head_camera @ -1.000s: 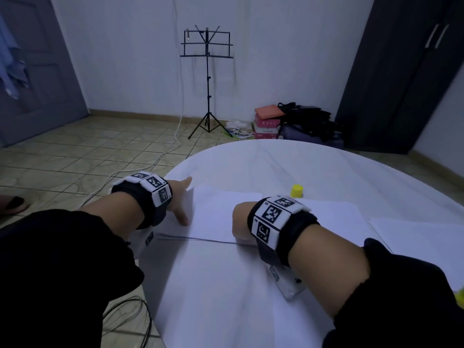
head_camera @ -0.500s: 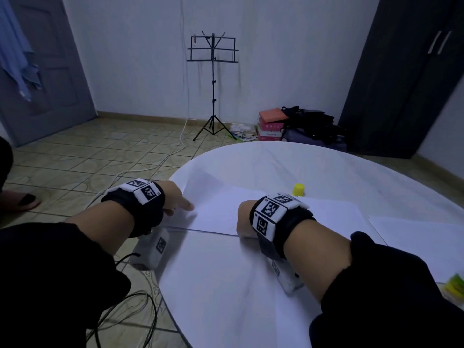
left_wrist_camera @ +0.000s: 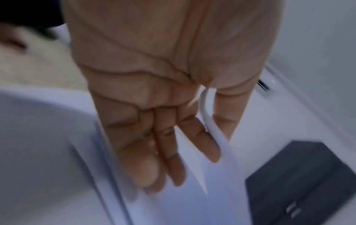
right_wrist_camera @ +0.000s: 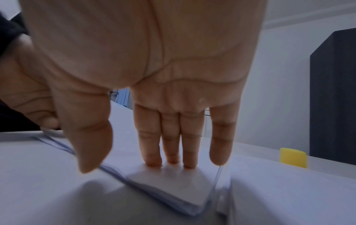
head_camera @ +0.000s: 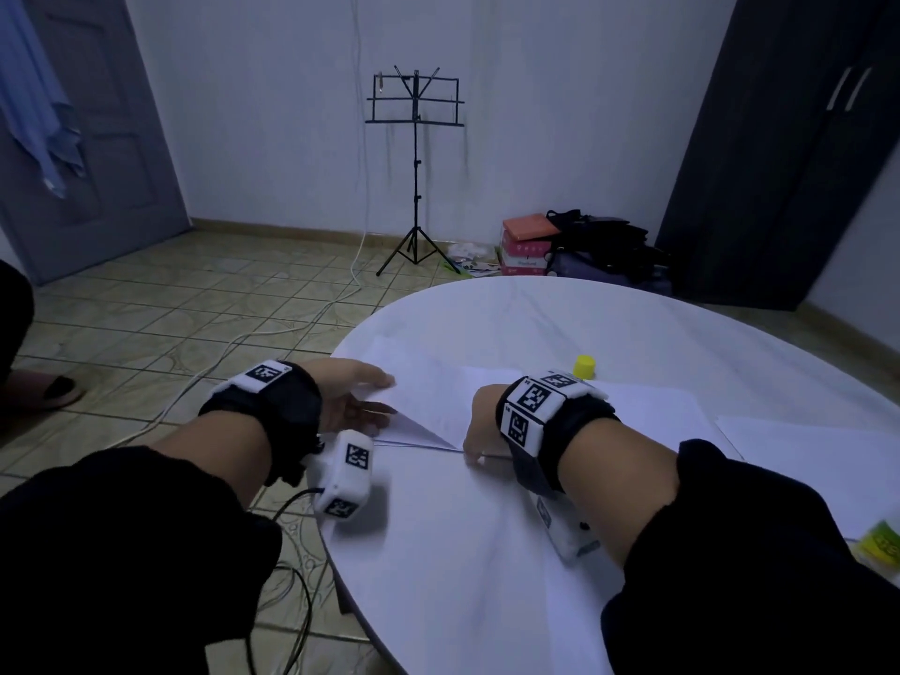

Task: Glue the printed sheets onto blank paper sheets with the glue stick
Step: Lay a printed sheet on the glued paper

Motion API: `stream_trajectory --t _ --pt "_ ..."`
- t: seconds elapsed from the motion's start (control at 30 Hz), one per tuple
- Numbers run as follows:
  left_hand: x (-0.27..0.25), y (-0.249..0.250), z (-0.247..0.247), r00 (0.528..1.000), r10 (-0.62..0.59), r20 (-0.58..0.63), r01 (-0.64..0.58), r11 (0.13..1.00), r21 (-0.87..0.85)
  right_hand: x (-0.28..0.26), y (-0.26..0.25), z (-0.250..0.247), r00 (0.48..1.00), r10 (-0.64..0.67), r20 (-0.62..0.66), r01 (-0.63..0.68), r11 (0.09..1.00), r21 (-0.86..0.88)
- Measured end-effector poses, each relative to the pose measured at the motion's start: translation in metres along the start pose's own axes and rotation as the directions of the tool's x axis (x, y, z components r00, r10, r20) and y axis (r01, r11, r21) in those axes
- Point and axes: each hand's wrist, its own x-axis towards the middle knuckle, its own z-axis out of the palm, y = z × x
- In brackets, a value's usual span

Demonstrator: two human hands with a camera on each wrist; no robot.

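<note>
A stack of white paper sheets (head_camera: 647,411) lies on the round white table (head_camera: 633,328). My left hand (head_camera: 387,394) pinches the left edge of the top sheet (head_camera: 419,397) between thumb and fingers and holds that edge raised off the stack. In the left wrist view the sheet (left_wrist_camera: 229,159) runs between the thumb and index finger of my left hand (left_wrist_camera: 221,146). My right hand (head_camera: 475,431) presses its straight fingers (right_wrist_camera: 171,152) down on the stack (right_wrist_camera: 173,182) near its front edge. A yellow cap (head_camera: 584,366) stands just behind the stack. The green and yellow glue stick (head_camera: 884,545) lies at the far right edge.
Another white sheet (head_camera: 803,445) lies to the right of the stack. The table's left rim (head_camera: 336,552) runs under my left wrist. Cables (head_camera: 292,591) trail on the tiled floor. A music stand (head_camera: 415,187), boxes (head_camera: 526,246) and a dark wardrobe (head_camera: 779,148) stand behind.
My left hand went from resting flat on the stack's left edge to pinching the top sheet and raising that edge. The right hand stays pressed on the stack.
</note>
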Motion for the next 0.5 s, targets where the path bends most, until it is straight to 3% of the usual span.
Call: stream_trajectory --t 0.2,0.4,0.5 --pt "-0.001 -0.005 0.007 1.000 0.011 -0.011 -0.012 0.990 -0.139 0.009 -0.007 0.008 0.994 0.021 -0.110 -0.038 0.987 -0.157" --pt "-0.004 -0.005 0.004 1.000 -0.005 0.007 0.006 0.979 -0.202 0.026 -0.018 0.016 0.974 0.098 -0.206 -0.130 0.981 -0.147" --pt "-0.004 -0.007 0.005 1.000 -0.001 0.012 0.004 0.978 -0.211 0.021 -0.006 0.010 0.945 0.076 -0.318 -0.104 0.992 -0.072"
